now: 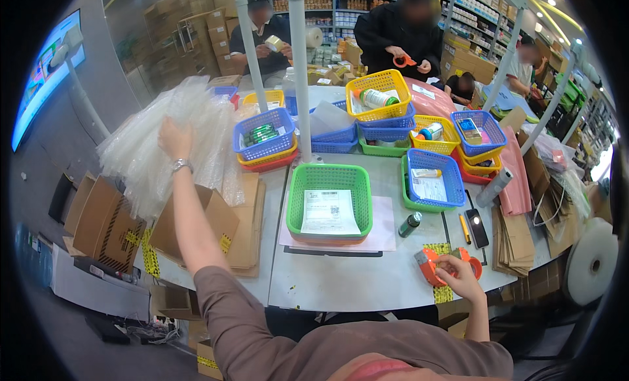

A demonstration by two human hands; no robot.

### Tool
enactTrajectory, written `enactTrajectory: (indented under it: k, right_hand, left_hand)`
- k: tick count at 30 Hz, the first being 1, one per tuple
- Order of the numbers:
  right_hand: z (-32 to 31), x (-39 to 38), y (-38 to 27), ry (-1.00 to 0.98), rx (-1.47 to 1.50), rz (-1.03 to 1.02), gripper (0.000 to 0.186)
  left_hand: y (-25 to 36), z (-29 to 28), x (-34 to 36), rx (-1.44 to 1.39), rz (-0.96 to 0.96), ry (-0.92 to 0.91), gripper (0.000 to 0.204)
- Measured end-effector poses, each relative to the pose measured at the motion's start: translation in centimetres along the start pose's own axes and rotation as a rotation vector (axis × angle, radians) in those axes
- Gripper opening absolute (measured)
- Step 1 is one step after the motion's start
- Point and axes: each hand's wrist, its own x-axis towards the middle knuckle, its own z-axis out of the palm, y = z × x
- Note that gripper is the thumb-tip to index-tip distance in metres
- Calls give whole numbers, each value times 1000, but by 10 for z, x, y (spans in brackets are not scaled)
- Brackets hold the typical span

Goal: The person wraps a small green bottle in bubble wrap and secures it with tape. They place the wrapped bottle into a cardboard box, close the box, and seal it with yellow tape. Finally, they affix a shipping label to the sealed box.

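My left hand [175, 138] reaches far out into a pile of clear bubble wrap [141, 138]. Its fingers are bent into the plastic and look closed on a sheet. On the front right of the table, my right hand [460, 278] hovers over or rests on an orange tape dispenser [428, 267], fingers apart and slightly curved; contact is hard to tell. A second orange dispenser [476, 268] sits just behind that hand. Between my arms stands a stack topped by a green basket [298, 201], with a printed paper slip [329, 211] inside.
A small dark bottle [411, 224], a yellow cutter [464, 229] and a phone [477, 228] lie right of the stack. Baskets holding goods, like the blue one [409, 171], line the back. Flat cardboard [247, 230] and an open box [105, 224] are at left. Co-workers stand opposite.
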Motion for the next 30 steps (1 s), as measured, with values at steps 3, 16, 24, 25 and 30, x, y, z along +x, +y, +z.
enactTrajectory:
  k: [3, 16, 24, 25, 30]
  right_hand:
    - [11, 15, -11, 5, 31, -90, 18]
    - [153, 35, -59, -991, 1664, 490, 66]
    - [103, -11, -55, -197, 531, -455, 56]
    - [100, -18, -52, -178, 420, -546, 58]
    - [89, -48, -30, -251, 109, -632, 77]
  left_hand:
    - [29, -82, 13, -103, 239, 462, 51]
    - [162, -328, -400, -1456, 880, -297, 26]
    - [168, -307, -425, -1924, -412, -1056, 51]
    - [172, -295, -419, -1842, -569, -1100, 55]
    - [214, -287, -393, -2135, -602, -1403, 50]
